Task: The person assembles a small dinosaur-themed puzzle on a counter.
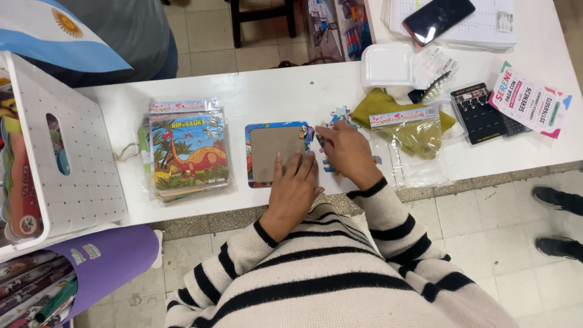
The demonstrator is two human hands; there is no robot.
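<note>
A square puzzle tray (267, 152) with a brown cardboard middle and a colourful border lies on the white table (285, 91). My left hand (294, 185) rests flat on its lower right corner, fingers apart. My right hand (343, 152) lies just right of the tray over a heap of loose puzzle pieces (340, 113), its fingertips at the tray's right edge. Whether it pinches a piece I cannot tell. Both sleeves are striped black and white.
A stack of packed dinosaur puzzles (188, 149) lies left of the tray. A white perforated basket (67, 164) stands far left. To the right lie an olive cloth in a clear bag (419, 127), a white foam box (388, 64), a phone (437, 18) and cards. Someone's shoes (555, 222) stand on the floor.
</note>
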